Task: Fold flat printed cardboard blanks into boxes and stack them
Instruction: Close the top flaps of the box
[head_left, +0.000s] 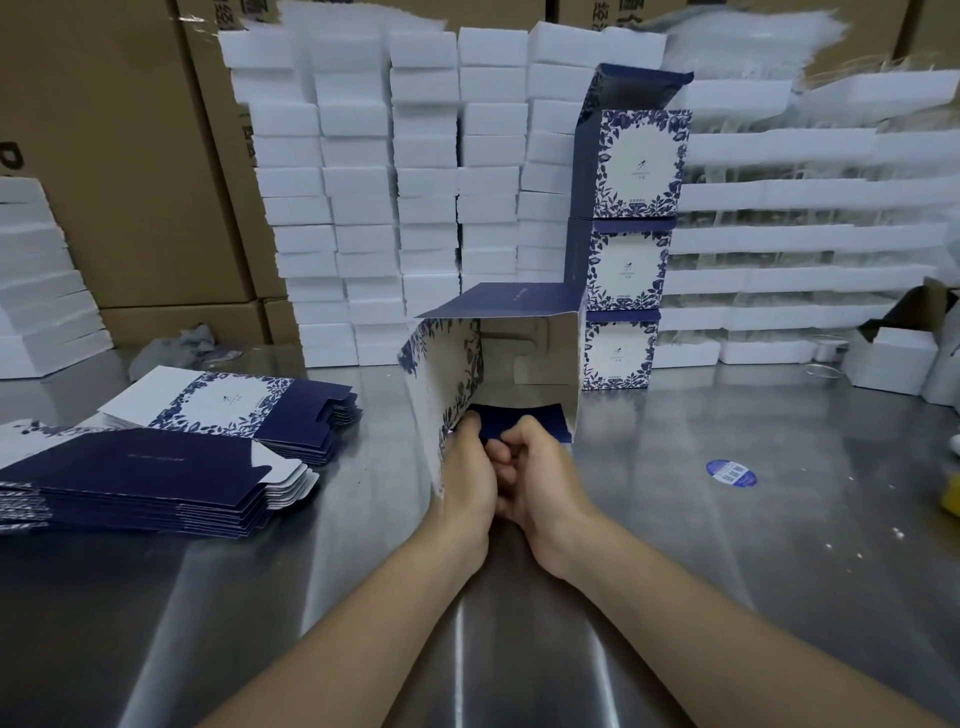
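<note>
A half-formed blue-and-white floral box (524, 358) lies on its side on the steel table, its open end facing me and its grey inside showing. My left hand (467, 467) grips the lower left flap and floral side panel. My right hand (540, 473) is closed on the navy bottom flap (524, 421) beside it; the two hands touch. Two piles of flat printed blanks (156, 483) lie to the left. Behind the box, three finished boxes (623, 260) stand stacked, the top one with its lid open.
White foam blocks (395, 182) are stacked in a wall along the back, more at far left and right. Brown cartons (130, 156) stand behind. A blue round sticker (731, 473) lies on the steel table (727, 571) to the right. A yellow item shows at the right edge.
</note>
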